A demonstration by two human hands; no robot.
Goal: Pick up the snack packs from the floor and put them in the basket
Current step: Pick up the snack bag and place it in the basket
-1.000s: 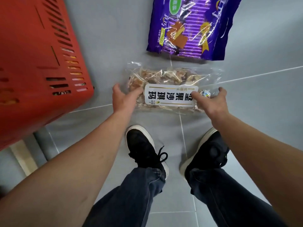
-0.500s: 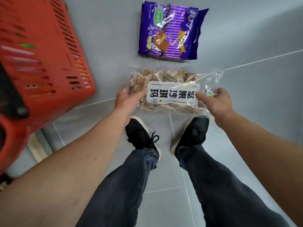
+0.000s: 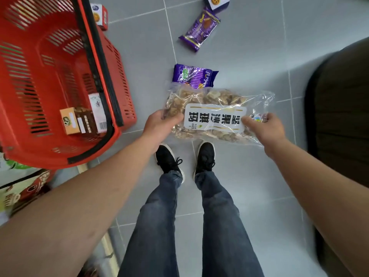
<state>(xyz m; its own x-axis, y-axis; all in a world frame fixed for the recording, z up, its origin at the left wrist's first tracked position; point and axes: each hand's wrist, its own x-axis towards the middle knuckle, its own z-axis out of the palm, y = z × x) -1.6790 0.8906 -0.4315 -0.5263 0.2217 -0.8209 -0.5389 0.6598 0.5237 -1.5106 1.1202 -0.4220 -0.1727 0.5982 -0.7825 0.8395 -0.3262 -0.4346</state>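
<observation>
A clear bag of brown nut snacks (image 3: 214,108) with a white label hangs above the floor, held at both ends. My left hand (image 3: 159,122) grips its left end and my right hand (image 3: 263,126) pinches its right end. The red basket (image 3: 111,134) stands to the left, with an orange box (image 3: 69,120) and a brown and white box (image 3: 93,114) inside. On the grey tiles beyond the bag lie a purple pack (image 3: 194,75), a second purple pack (image 3: 199,30) farther off and a small box (image 3: 216,2) at the top edge.
A red and white box (image 3: 98,16) stands behind the basket. Printed packages (image 3: 22,186) sit at the lower left under the basket. A dark brown object (image 3: 343,108) fills the right side. My two black shoes (image 3: 185,156) stand on the tiles below the bag.
The bag has come up off the floor in both hands. My view has risen, so the basket's inside and more packs on the floor now show.
</observation>
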